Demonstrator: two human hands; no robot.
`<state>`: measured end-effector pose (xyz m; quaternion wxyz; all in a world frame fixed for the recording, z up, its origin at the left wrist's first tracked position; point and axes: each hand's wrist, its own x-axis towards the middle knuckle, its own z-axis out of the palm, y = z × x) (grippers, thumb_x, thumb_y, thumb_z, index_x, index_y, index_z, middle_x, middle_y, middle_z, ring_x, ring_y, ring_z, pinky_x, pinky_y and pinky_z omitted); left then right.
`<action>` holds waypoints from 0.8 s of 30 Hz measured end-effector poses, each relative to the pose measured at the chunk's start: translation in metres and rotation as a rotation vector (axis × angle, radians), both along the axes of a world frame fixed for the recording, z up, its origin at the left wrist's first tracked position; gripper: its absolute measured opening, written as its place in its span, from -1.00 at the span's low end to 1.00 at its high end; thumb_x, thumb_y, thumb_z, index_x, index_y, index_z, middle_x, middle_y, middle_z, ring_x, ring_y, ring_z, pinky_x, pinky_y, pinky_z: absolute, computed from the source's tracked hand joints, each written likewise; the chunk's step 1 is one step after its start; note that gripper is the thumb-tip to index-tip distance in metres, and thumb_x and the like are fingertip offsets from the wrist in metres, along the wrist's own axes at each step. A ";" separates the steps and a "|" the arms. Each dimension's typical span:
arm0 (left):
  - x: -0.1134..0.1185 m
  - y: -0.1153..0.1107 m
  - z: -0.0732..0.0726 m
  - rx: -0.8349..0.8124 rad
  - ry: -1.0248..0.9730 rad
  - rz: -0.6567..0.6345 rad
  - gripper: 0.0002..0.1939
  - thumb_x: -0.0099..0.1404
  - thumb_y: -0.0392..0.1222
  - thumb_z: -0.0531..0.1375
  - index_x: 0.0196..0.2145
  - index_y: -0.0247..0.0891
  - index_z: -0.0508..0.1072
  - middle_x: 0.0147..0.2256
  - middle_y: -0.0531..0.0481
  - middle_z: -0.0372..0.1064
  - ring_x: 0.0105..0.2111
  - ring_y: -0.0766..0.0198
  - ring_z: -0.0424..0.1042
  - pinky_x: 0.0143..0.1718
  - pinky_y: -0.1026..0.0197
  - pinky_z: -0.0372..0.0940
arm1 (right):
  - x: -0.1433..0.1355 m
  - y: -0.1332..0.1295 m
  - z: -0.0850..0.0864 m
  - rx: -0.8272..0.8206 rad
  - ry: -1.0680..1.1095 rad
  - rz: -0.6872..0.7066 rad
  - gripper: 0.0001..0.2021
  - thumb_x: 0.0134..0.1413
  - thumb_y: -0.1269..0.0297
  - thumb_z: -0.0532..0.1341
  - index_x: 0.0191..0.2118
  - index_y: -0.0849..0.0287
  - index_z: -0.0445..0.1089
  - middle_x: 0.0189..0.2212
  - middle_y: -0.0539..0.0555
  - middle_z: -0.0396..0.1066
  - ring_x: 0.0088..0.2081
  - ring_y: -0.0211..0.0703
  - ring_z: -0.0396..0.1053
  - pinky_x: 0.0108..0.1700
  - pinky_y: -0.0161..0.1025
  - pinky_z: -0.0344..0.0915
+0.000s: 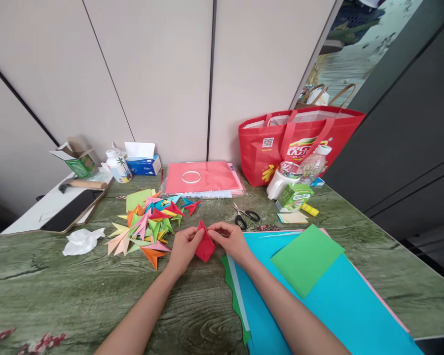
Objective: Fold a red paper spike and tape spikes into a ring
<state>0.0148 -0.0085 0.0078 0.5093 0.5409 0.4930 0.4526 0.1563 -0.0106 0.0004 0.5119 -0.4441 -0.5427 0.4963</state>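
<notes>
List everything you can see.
Folded paper: 1, red, centre
Folded pieces: many, multicoloured, left
Square sheet: 1, green, right
Large sheets: several, blue topmost, right
Scissors: 1, black-handled, centre
Paper stack: 1, red, back
Ring: 1, pale, on stack
Tote bag: 1, red, right
Cup: 1, white, right
Bottle: 1, clear, right
Box: 1, green, right
Tube: 1, yellow, right
Tissue box: 1, blue, left
Jar: 1, white, left
Open carton: 1, green, left
Hammer: 1, brown-handled, left
Phone: 1, black, left
Tissue: 1, white, left
Table: 1, green, below
Left hand: 1, bare, centre
Right hand: 1, bare, centre
</notes>
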 end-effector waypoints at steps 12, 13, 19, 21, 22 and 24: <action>0.001 -0.006 0.008 -0.158 -0.162 -0.240 -0.74 0.05 -0.03 0.23 -0.43 -0.31 0.45 -0.54 0.04 0.43 -0.55 0.29 0.39 -0.46 0.27 0.28 | 0.009 0.003 0.002 -0.307 0.393 0.136 -0.75 -0.27 0.16 0.36 -0.41 0.21 0.46 -0.52 -0.04 0.39 -0.54 -0.39 0.26 -0.51 -0.41 0.19; 0.001 -0.007 0.008 -0.194 -0.195 -0.263 -0.74 0.05 -0.03 0.24 -0.40 -0.30 0.44 -0.52 0.03 0.44 -0.55 0.28 0.41 -0.45 0.24 0.30 | 0.010 0.003 0.002 -0.306 0.398 0.130 -0.74 -0.27 0.17 0.36 -0.40 0.21 0.46 -0.50 -0.03 0.40 -0.53 -0.38 0.27 -0.51 -0.41 0.20; 0.001 -0.008 0.006 -0.172 -0.151 -0.226 -0.75 0.05 -0.06 0.25 -0.46 -0.33 0.39 -0.58 0.01 0.43 -0.63 0.28 0.40 -0.54 0.25 0.31 | 0.011 0.005 0.000 -0.330 0.425 0.100 -0.74 -0.35 0.24 0.40 -0.41 0.20 0.48 -0.49 -0.01 0.45 -0.52 -0.36 0.32 -0.46 -0.38 0.25; 0.002 -0.008 0.006 -0.166 -0.133 -0.220 -0.75 0.04 -0.05 0.25 -0.46 -0.33 0.39 -0.57 0.01 0.44 -0.63 0.27 0.41 -0.56 0.26 0.31 | 0.010 0.005 -0.001 -0.337 0.431 0.067 -0.75 -0.38 0.25 0.41 -0.44 0.21 0.49 -0.51 -0.01 0.46 -0.53 -0.36 0.32 -0.46 -0.38 0.26; 0.002 -0.008 0.006 -0.170 -0.128 -0.217 -0.75 0.04 -0.06 0.25 -0.46 -0.33 0.39 -0.56 0.00 0.45 -0.63 0.27 0.41 -0.57 0.26 0.32 | 0.010 0.005 -0.001 -0.338 0.431 0.049 -0.75 -0.39 0.25 0.41 -0.45 0.22 0.49 -0.51 0.00 0.46 -0.53 -0.35 0.33 -0.46 -0.37 0.27; 0.003 -0.009 0.008 -0.182 -0.129 -0.209 -0.74 0.04 -0.05 0.25 -0.46 -0.33 0.38 -0.55 -0.01 0.46 -0.64 0.28 0.41 -0.59 0.26 0.32 | 0.010 0.006 -0.002 -0.337 0.430 0.021 -0.74 -0.41 0.26 0.41 -0.46 0.23 0.49 -0.51 0.01 0.47 -0.52 -0.34 0.33 -0.46 -0.36 0.28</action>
